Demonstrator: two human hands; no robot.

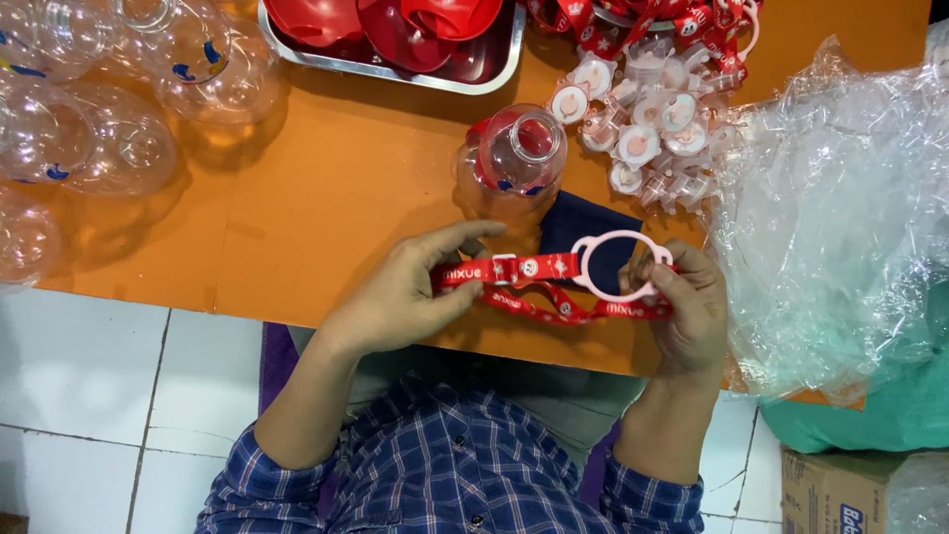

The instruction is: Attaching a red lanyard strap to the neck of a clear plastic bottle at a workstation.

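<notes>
Above the near edge of the orange table (326, 208), the left hand (400, 297) and right hand (687, 307) pinch a red strap (539, 269) stretched left-right, its pink ring (623, 265) rightward; brown carton (840, 494) near-right.

Bright, even overhead light fills the scene; the orange tabletop (326, 208) glows warmly. Soft shadows pool under the clear bottles (89, 138), glare streaks the plastic bag (840, 227), and focus stays fairly sharp, softening at the corners.
</notes>
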